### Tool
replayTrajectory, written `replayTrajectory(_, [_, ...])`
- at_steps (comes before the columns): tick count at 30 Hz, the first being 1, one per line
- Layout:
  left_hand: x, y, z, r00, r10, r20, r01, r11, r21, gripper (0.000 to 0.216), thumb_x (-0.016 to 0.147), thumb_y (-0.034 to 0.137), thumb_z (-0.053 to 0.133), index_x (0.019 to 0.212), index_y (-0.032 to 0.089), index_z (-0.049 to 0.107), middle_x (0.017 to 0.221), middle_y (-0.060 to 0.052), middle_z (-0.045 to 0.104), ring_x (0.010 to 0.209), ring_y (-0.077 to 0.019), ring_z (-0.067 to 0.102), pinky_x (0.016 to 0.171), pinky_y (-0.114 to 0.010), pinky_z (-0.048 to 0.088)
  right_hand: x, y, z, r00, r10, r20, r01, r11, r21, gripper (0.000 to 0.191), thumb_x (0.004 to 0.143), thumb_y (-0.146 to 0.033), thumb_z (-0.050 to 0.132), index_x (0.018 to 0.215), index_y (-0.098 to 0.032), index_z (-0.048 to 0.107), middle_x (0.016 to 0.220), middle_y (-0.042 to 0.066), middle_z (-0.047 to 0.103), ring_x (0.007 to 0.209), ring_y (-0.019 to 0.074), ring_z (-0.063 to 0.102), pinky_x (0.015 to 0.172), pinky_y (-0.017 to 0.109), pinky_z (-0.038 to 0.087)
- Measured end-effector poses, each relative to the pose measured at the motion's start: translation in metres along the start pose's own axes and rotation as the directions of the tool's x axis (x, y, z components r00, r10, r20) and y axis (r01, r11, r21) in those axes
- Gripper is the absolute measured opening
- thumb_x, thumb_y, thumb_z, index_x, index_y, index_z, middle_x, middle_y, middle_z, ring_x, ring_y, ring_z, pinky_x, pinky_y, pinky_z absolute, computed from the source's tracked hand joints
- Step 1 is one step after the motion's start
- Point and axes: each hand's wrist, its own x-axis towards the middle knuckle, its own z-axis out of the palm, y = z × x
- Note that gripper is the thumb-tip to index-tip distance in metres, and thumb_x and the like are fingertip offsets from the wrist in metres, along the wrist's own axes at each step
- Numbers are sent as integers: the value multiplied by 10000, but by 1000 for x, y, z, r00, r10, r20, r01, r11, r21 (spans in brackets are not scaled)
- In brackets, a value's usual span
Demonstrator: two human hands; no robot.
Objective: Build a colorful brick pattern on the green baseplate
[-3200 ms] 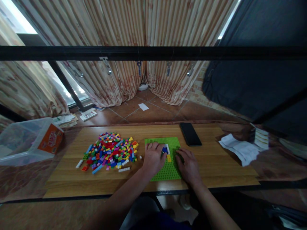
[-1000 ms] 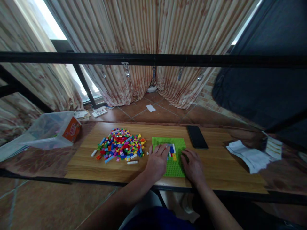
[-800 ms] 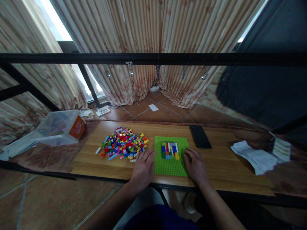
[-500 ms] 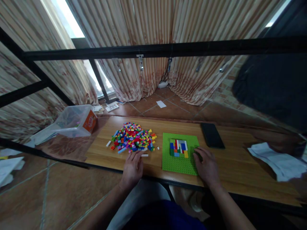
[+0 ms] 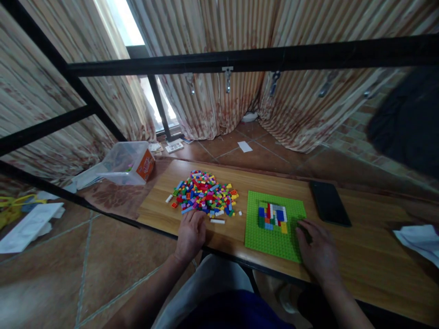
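At the near edge of the pile of colourful toy bricks (image 5: 206, 192) is my left hand (image 5: 191, 234). Its fingers reach forward, slightly bent and loosely apart, with the tips against the bricks; I see nothing gripped in them. Just right of it lies a long white brick (image 5: 217, 221). A green baseplate (image 5: 255, 237) bears a low, multicoloured brick build (image 5: 272, 217) with an uneven outline. My right hand (image 5: 318, 251) rests over the plate's right edge, thumb and fingers curved and apart, holding nothing that I can see.
A black phone-like slab (image 5: 329, 203) lies behind my right hand. Crumpled white paper (image 5: 420, 240) is at the table's right. Left of the table, a clear plastic bin (image 5: 126, 162) stands on the floor. A black metal bar (image 5: 192, 62) crosses in front of the curtains.
The view has swung left, so the table things appear farther right. My left hand has shifted left along the pile, away from the long white brick. My right hand stays at the baseplate's edge.
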Motion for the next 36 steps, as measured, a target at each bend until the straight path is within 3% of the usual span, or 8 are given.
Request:
replayTrajectory(15, [33,-8,-1,998,-55,-40,59,993,99,236,891,200,494,1095,179,610,1021,-86,627,964,-233,558,892,-400,475,-2,5,2,1000,-10,-1,10,1000,11,392,905,-469,426,1043,-182,654,1097,137,654,1041,292,585,919,489,462])
replayTrajectory(25, [67,2,8,994,1,111,-27,971,237,220,826,187,580,1025,204,672,1035,-84,634,976,-261,559,881,-428,456,-1,3,2,1000,9,10,-10,1000,20,405,911,-472,426,1045,-169,659,1106,143,648,1062,279,569,935,479,455])
replayTrajectory(31, [71,3,9,996,13,86,-28,984,175,127,841,183,566,936,188,649,992,-84,654,960,-257,583,889,-433,461,0,-1,2,999,32,0,-32,999,18,382,916,-453,431,1052,-178,658,1116,137,646,1066,272,565,918,463,469])
replayTrajectory(36, [66,27,9,994,18,109,-11,998,-66,125,889,207,508,976,183,595,932,-61,665,907,-212,622,820,-357,506,0,-4,0,999,39,-6,-38,999,28,359,917,-434,436,1055,-190,661,1119,135,651,1070,272,570,922,475,467])
